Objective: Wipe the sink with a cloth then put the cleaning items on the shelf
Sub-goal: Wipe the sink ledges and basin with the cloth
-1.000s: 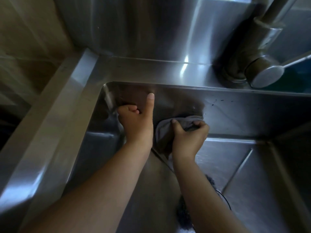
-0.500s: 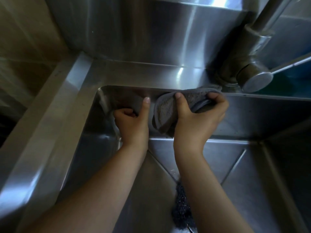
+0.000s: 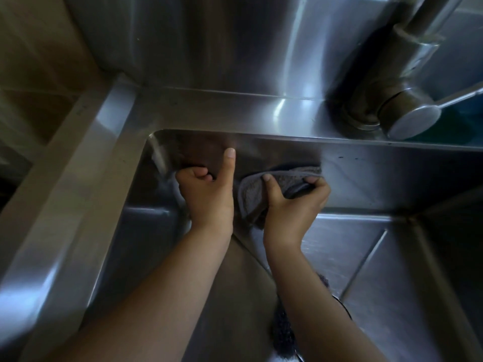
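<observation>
Right hand [image 3: 292, 205] grips the bunched cloth [image 3: 285, 178] against the back wall of the sink [image 3: 392, 173]; the cloth's long axis slants up and rightward, toward the tap [image 3: 407, 118]. Left hand [image 3: 209, 197], just beside, rests on the wall, fingers clenched empty, thumb pointing up.

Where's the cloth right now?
Head view, centre: the right hand grips the grey cloth against the back wall of the sink, just right of the left hand.
</observation>
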`<action>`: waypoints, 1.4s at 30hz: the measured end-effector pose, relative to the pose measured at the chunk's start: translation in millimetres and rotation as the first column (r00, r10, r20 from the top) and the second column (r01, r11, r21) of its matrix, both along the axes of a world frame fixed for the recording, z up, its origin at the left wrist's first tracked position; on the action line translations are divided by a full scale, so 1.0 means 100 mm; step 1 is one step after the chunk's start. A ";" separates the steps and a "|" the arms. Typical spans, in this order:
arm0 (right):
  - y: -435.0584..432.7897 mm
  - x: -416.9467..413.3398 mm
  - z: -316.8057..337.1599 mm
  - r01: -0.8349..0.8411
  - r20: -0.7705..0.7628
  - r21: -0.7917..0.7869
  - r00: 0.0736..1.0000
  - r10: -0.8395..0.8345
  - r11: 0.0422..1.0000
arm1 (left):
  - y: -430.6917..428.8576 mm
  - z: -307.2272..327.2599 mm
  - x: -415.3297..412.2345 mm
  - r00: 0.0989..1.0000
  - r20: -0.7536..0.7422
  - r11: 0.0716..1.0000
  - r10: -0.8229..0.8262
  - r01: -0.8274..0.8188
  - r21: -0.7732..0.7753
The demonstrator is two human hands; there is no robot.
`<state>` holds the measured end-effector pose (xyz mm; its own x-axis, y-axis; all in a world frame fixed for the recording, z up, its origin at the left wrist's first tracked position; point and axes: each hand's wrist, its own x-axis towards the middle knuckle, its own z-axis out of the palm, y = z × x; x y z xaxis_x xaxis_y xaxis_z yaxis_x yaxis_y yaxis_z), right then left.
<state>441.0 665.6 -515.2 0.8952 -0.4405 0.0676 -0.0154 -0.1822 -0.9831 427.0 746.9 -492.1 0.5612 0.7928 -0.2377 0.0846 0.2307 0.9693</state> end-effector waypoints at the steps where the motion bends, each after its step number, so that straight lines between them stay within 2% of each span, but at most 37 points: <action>1: 0.00 0.00 -0.06 -0.003 -0.013 -0.021 1.000 0.003 1.000 | 0.00 -0.01 0.00 1.000 0.000 1.000 0.005 -0.005 0.000; 7: -0.01 -0.05 -0.44 -0.045 -0.071 -0.146 0.997 0.035 0.988 | 0.00 -0.03 0.04 0.999 0.021 0.999 0.029 -0.029 -0.033; 15: -0.04 -0.08 -0.48 -0.082 -0.206 -0.089 0.977 0.062 0.993 | 0.07 -0.06 0.03 1.000 -0.018 1.000 -0.019 0.018 -0.025; 18: -0.13 -0.07 -0.37 -0.139 -0.249 -0.056 0.961 0.121 0.989 | 0.09 -0.04 0.02 0.999 -0.026 0.998 -0.047 0.046 -0.051; 22: -0.31 -0.13 -0.26 -0.224 -0.292 -0.044 0.935 0.202 0.974 | 0.06 -0.02 -0.02 0.998 -0.032 0.998 -0.061 0.061 -0.006; 26: -0.45 -0.25 -0.16 -0.177 -0.320 0.011 0.932 0.171 0.984 | -0.01 -0.01 -0.06 0.992 -0.013 0.992 -0.128 0.128 0.021; 34: -0.69 -0.14 0.20 0.032 -0.216 0.138 0.976 -0.001 0.990 | -0.29 0.03 -0.05 0.981 -0.076 0.983 -0.180 0.183 0.032; 42: -0.84 0.06 0.64 0.034 -0.045 0.171 0.999 -0.027 0.985 | -0.59 0.19 0.13 0.988 -0.078 0.983 -0.131 0.140 0.122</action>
